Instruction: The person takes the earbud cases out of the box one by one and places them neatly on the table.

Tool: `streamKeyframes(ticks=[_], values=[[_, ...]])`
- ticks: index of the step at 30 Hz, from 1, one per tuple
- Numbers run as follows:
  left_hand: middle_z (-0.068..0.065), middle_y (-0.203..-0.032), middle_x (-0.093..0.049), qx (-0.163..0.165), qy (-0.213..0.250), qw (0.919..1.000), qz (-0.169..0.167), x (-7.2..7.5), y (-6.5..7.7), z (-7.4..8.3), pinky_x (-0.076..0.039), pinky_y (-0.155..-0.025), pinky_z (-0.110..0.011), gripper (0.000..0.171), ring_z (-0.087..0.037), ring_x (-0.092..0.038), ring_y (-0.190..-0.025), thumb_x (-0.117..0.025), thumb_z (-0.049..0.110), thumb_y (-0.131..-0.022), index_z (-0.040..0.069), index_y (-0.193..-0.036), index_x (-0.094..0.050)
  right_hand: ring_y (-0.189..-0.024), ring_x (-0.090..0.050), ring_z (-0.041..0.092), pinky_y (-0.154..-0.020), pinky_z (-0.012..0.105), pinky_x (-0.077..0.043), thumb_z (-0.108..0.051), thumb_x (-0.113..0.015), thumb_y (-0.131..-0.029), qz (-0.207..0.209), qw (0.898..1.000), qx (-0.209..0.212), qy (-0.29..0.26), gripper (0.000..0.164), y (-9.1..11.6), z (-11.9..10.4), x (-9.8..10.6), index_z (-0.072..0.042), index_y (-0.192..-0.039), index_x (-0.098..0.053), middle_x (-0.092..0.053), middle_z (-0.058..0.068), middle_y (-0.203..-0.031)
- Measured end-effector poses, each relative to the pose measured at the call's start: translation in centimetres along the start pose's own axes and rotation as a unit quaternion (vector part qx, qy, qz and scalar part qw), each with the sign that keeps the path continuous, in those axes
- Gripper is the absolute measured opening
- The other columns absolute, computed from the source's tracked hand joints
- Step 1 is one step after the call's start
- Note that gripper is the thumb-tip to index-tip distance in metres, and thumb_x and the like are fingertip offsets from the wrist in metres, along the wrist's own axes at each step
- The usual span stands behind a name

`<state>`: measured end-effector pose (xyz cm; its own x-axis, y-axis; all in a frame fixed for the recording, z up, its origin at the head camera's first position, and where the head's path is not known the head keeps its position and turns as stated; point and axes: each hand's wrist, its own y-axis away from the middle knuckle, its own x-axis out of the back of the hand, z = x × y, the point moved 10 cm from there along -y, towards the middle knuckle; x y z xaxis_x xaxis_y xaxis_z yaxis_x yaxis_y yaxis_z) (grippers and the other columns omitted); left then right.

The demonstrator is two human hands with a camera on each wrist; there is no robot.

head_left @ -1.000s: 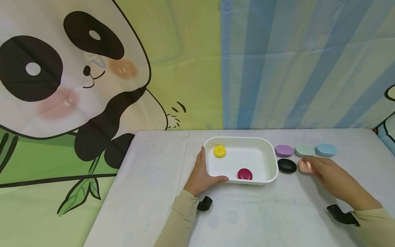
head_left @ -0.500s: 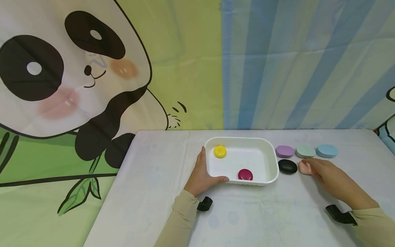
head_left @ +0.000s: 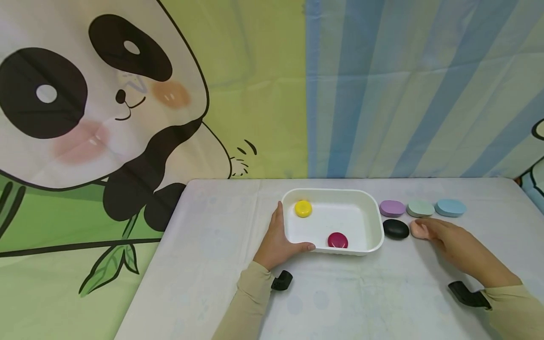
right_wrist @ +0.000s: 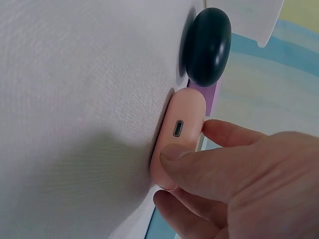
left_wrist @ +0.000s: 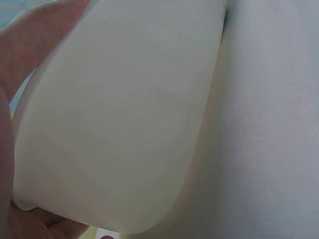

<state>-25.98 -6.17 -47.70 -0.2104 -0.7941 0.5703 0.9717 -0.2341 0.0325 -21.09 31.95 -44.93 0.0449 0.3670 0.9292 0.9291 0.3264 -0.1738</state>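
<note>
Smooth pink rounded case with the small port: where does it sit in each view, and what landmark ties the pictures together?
Head: right of centre, the smooth pink rounded case beside the glossy black oval case, partly covered by the right hand.
Left wrist: not in it.
Right wrist: near centre, the pink case has the thumb across it.
Shared landmark: the white rounded rectangular tray, filling the left wrist view's middle and at the right wrist view's top right.
</note>
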Motion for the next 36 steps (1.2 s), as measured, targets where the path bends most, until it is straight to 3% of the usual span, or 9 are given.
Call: streamKeyframes(ticks=[10,16,20,28,36], values=[[-0.004,-0.168,-0.01,0.0,0.004,1.0,-0.001,0.1,0.0,0.0,-0.027,-0.119,-0.044,0.142,-0.023,-0.021,-0.15,-0.092,0.055,-0.064,0.016,-0.163,0.003,-0.112,-0.058,0.049,-0.085,0.061,-0.048,-0.003,-0.074,-0.089,0.015,1.0,0.015,0.005,0.038,-0.4,-0.3,0.5,0.0,-0.126,-0.063,-0.065,0.025,-0.121],[-0.004,-0.168,-0.011,0.0,0.009,1.0,-0.001,0.1,0.0,0.0,-0.027,-0.119,-0.045,0.142,-0.023,-0.022,-0.15,-0.092,0.054,-0.064,0.016,-0.163,0.003,-0.105,-0.059,0.05,-0.08,0.064,-0.05,0.004,-0.077,-0.082,0.037,0.998,0.013,0.038,0.048,-0.5,-0.9,1.4,0.002,-0.128,-0.062,-0.065,0.027,-0.115],[-0.005,-0.168,-0.011,-0.002,0.008,1.0,-0.002,0.2,0.0,0.1,-0.027,-0.119,-0.044,0.142,-0.023,-0.022,-0.15,-0.092,0.053,-0.064,0.015,-0.163,0.003,-0.102,-0.06,0.049,-0.079,0.063,-0.051,0.002,-0.08,-0.08,0.054,0.998,0.011,0.042,0.05,-0.6,-2.2,2.5,-0.001,-0.127,-0.063,-0.066,0.025,-0.111],[-0.005,-0.168,-0.011,0.0,0.008,1.0,-0.002,0.2,0.1,0.2,-0.027,-0.119,-0.045,0.142,-0.023,-0.022,-0.15,-0.092,0.053,-0.064,0.014,-0.163,0.003,-0.117,-0.05,0.054,-0.088,0.068,-0.044,-0.009,-0.074,-0.091,0.044,0.999,-0.017,0.009,0.044,-1.5,-5.0,3.5,0.0,-0.131,-0.059,-0.058,0.027,-0.128],[-0.005,-0.168,-0.011,-0.001,0.007,1.0,-0.004,0.2,0.1,0.2,-0.027,-0.119,-0.044,0.142,-0.023,-0.021,-0.15,-0.092,0.054,-0.065,0.015,-0.163,0.003,-0.112,-0.055,0.047,-0.086,0.063,-0.048,-0.001,-0.08,-0.08,0.083,0.996,0.032,0.013,0.054,-2.8,-8.3,4.2,0.0,-0.13,-0.06,-0.06,0.026,-0.124]])
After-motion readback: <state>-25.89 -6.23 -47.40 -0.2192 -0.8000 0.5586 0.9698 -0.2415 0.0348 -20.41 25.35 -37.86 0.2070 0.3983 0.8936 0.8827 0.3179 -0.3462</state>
